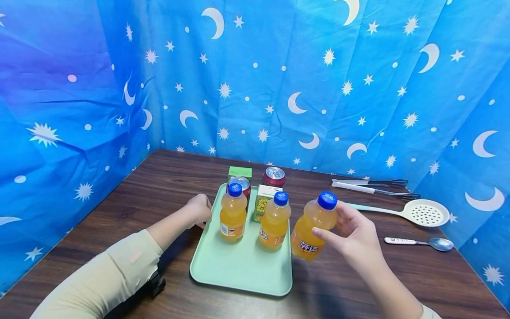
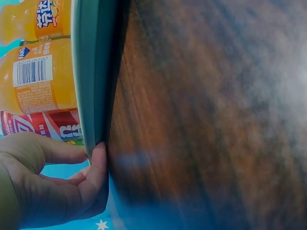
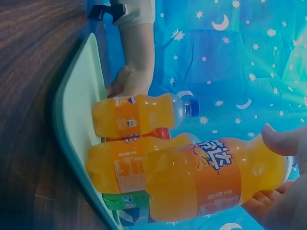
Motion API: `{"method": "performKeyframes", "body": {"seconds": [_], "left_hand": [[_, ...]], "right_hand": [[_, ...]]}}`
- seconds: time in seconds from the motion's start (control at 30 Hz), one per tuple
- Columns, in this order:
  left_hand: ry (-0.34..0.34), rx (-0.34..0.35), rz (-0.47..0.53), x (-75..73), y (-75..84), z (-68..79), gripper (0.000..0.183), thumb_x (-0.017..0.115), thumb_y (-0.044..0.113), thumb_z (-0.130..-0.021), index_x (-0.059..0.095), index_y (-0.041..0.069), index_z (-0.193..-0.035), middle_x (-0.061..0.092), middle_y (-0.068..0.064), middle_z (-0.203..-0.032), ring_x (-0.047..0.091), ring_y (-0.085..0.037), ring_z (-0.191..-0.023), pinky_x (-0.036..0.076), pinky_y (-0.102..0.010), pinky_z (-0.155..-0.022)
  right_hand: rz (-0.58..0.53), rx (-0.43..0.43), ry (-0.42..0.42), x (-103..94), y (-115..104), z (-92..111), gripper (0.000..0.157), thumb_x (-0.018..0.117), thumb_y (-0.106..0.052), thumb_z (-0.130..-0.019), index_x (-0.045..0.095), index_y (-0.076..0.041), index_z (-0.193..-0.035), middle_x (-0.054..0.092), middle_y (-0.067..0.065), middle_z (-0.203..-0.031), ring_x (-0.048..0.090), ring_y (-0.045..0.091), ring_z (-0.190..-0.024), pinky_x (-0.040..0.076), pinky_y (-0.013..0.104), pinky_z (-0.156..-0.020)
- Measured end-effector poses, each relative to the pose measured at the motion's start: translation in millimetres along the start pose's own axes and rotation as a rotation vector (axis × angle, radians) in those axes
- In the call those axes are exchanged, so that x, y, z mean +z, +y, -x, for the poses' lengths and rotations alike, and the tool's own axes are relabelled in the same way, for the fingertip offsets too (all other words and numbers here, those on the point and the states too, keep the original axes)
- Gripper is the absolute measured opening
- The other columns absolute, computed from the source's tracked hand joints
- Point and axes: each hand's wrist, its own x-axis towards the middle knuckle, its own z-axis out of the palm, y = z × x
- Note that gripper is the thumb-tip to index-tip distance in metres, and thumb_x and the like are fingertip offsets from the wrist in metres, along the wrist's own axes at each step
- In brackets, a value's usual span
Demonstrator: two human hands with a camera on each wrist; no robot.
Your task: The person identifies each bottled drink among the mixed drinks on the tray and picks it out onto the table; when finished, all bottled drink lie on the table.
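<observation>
My right hand [image 1: 356, 232] grips an orange soda bottle [image 1: 310, 230] with a blue cap near its upper part, just beside the right edge of a pale green tray [image 1: 243, 274]. In the right wrist view this held bottle [image 3: 196, 179] is off the table. My left hand [image 1: 199, 210] pinches the tray's left rim between thumb and fingers, as the left wrist view shows at the rim [image 2: 88, 96]. On the tray stand two more orange soda bottles, one left [image 1: 233, 217] and one right [image 1: 275, 223]. Behind them are a drink can [image 1: 240, 181] and a juice carton [image 1: 263, 204].
A red can [image 1: 274, 176] and a green-topped carton [image 1: 240, 172] stand toward the back. To the right on the wooden table [image 1: 338, 288] lie a slotted spatula [image 1: 424, 212], a spoon [image 1: 440, 243] and tongs [image 1: 370, 186]. A blue star-patterned cloth [image 1: 255, 79] hangs behind.
</observation>
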Motion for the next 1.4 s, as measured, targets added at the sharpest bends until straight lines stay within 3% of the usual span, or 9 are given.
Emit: {"method": "performKeyframes", "body": {"seconds": [0.3,0.6,1.0,1.4], "left_hand": [[-0.003,0.006,0.007,-0.4,1.5,2.1,0.014,0.057,-0.016,-0.076,0.051,-0.005,-0.084,0.051,-0.016,-0.088,0.058,-0.025,-0.073,0.055,-0.032,-0.052],[-0.002,0.005,-0.005,-0.8,1.3,2.3,0.013,0.058,-0.016,-0.076,0.051,-0.005,-0.079,0.051,-0.015,-0.085,0.058,-0.024,-0.071,0.055,-0.032,-0.052],[0.002,0.000,-0.013,-0.9,2.1,2.0,0.014,0.058,-0.015,-0.076,0.050,-0.004,-0.076,0.050,-0.014,-0.084,0.057,-0.024,-0.068,0.055,-0.031,-0.052],[0.000,-0.014,-0.015,0.0,1.7,1.4,0.029,0.058,-0.015,-0.077,0.042,0.005,-0.064,0.044,-0.010,-0.075,0.051,-0.020,-0.058,0.055,-0.031,-0.051]], "right_hand": [[0.051,0.027,0.038,-2.0,7,-11,0.053,0.077,-0.007,-0.076,0.055,-0.003,-0.124,0.062,0.012,-0.118,0.060,0.011,-0.105,0.048,0.020,-0.083],[0.080,0.030,0.062,-3.6,10,-22,0.053,0.077,-0.010,-0.077,0.055,-0.003,-0.124,0.061,0.012,-0.119,0.058,0.021,-0.110,0.047,0.019,-0.084],[0.062,0.051,0.083,-6.0,22,-33,0.053,0.076,-0.018,-0.080,0.054,-0.004,-0.126,0.060,0.012,-0.121,0.058,0.022,-0.111,0.048,0.019,-0.084],[0.042,0.048,0.077,-8.4,38,-49,0.055,0.075,-0.020,-0.080,0.053,-0.002,-0.127,0.059,0.014,-0.122,0.057,0.023,-0.111,0.048,0.020,-0.086]]}}
